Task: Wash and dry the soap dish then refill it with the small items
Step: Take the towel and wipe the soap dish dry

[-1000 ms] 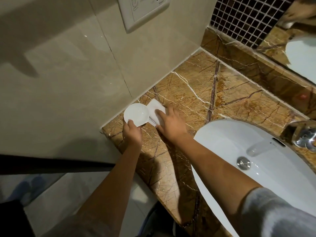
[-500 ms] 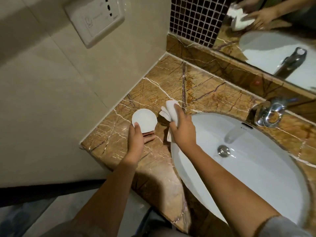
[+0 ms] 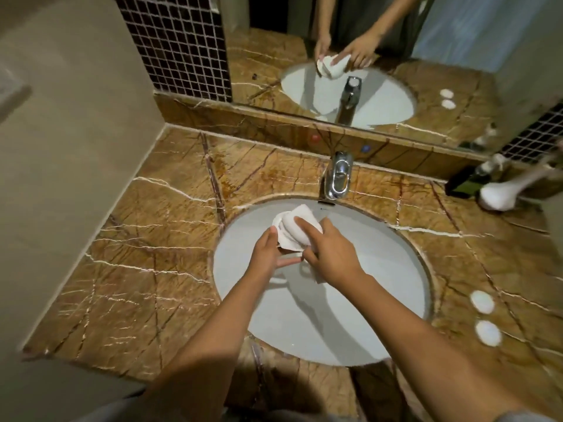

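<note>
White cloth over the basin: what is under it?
The white cloth in the right hand wraps the soap dish held by the left hand; only its rim edge shows, the rest is covered.

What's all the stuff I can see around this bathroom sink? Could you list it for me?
soap dish: one, white, held over the basin, mostly hidden by the cloth
cloth: one, white, wrapped against the dish
basin: one, white, set into the countertop
countertop: one, brown veined marble, around the basin
tap: one, chrome, behind the basin
round items: two, white, on the countertop right of the basin
dark bottle: one, lying at the far right, blurred
white object: one, far right, too blurred to name
mirror: one, above the back ledge
left hand: holds the dish
right hand: presses the cloth to it
</note>
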The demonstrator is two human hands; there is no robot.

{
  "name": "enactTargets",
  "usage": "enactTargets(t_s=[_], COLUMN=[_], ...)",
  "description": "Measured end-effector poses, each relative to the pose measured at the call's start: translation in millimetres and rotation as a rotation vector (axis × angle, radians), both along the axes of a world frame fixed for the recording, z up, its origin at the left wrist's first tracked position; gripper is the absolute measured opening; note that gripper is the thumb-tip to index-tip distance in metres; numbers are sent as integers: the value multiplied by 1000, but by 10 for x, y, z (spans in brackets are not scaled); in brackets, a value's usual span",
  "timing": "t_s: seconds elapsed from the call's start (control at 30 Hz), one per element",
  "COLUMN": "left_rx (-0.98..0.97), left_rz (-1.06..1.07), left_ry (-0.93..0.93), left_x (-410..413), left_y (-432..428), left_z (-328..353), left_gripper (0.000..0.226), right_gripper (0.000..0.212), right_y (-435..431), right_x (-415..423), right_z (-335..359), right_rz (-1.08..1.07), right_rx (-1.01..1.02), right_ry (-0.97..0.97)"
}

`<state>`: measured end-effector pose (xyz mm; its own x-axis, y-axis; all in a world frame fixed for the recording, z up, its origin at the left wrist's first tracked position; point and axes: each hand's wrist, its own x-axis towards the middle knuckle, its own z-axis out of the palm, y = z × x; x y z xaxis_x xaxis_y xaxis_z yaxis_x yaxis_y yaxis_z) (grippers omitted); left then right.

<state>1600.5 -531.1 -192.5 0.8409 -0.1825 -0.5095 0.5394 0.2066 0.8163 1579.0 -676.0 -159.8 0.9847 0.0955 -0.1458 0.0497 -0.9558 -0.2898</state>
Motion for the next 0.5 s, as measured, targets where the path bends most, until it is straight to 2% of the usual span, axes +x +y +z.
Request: enactTargets(t_s=[0.2,0.37,0.5], left_rx=[-21,-60,80], left_rz=[-55,87,103], left_ry=[39,97,98], left_x=[20,35,68], left_y=[-314,-412,-409], left_z=[-8,-13,-84], left_gripper=[39,37,35], right_gripper=[60,53,40], right_y=[-199,-364,-451], right_x=[-128,-126,-159], right_z=[0,52,66], right_rz=[-1,73,130], right_rx=[83,58,-5], right_ry=[24,59,59])
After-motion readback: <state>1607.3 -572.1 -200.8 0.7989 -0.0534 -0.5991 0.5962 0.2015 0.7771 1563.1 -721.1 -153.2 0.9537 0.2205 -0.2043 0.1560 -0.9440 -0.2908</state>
